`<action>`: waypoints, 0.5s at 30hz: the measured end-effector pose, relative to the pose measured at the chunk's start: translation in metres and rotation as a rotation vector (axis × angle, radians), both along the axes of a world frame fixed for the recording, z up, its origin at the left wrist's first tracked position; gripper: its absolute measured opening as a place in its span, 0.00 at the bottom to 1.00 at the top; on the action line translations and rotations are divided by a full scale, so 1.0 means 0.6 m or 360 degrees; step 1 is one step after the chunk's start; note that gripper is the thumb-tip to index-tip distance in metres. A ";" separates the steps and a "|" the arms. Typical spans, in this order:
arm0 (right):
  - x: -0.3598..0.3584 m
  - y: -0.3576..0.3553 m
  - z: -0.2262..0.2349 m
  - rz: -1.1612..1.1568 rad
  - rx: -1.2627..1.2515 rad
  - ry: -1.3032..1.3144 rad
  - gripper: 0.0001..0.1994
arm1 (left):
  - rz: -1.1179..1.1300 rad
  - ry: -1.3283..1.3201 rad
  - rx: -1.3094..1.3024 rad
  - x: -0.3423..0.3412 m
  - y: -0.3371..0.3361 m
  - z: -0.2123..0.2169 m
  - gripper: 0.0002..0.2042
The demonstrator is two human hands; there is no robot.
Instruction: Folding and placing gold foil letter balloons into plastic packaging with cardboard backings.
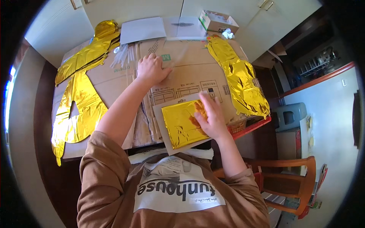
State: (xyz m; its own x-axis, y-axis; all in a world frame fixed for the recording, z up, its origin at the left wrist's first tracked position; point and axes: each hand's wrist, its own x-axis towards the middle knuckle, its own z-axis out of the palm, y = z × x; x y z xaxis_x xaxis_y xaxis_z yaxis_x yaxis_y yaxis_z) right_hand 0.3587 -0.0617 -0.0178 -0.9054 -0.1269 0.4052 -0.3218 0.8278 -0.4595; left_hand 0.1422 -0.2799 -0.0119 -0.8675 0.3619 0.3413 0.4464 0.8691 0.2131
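My left hand (152, 70) rests palm down with spread fingers on the cardboard-covered table (182, 60), beside a bunch of clear plastic strips (125, 55). My right hand (211, 117) is on the right part of a folded gold foil sheet (182, 131), thumb and forefinger apart on top. Its other fingers are partly hidden. Beneath the foil is a grey-brown card (162, 127), slightly tilted and reaching past the table's near edge. The foil mirrors my fingers.
Flat gold foil balloons lie at the left (81, 110) and right (245, 83). White paper (142, 30), an open carton (218, 21) and crumpled tissue (228, 34) sit at the back. A wooden chair (310, 182) and a grey-blue stool (291, 116) stand to the right.
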 end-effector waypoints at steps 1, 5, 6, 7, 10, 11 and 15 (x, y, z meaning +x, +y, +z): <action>0.008 0.006 0.009 -0.0018 -0.0072 0.0073 0.30 | -0.0053 -0.0026 0.0021 -0.001 -0.006 -0.003 0.18; 0.134 0.000 -0.007 -0.0693 -0.1090 0.0256 0.16 | -0.0318 -0.0112 0.0094 0.007 -0.048 -0.009 0.11; 0.169 -0.008 -0.024 -0.0795 -0.1393 0.0073 0.15 | -0.0383 -0.0124 0.0103 0.013 -0.055 -0.009 0.11; 0.196 -0.015 -0.049 -0.0826 -0.1491 -0.0082 0.18 | -0.0443 -0.0135 0.0104 0.021 -0.060 -0.007 0.11; 0.215 -0.067 -0.063 -0.0780 -0.2510 -0.0884 0.19 | -0.0501 -0.0293 0.0217 0.047 -0.060 0.010 0.11; 0.206 -0.082 -0.059 -0.0730 -0.2899 -0.0899 0.19 | -0.0518 -0.0352 0.0212 0.056 -0.057 0.016 0.11; 0.178 -0.106 -0.044 -0.0374 -0.3038 -0.1005 0.18 | -0.0522 -0.0270 0.0116 0.080 -0.060 0.022 0.10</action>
State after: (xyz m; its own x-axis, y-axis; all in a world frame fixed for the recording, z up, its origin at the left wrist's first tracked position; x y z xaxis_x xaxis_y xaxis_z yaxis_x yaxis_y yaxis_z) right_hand 0.4656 -0.1251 -0.0439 -0.8780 0.1138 -0.4649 0.2226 -0.7628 -0.6071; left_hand 0.1902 -0.3159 0.0013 -0.7559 0.6100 0.2378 0.6516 0.6657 0.3637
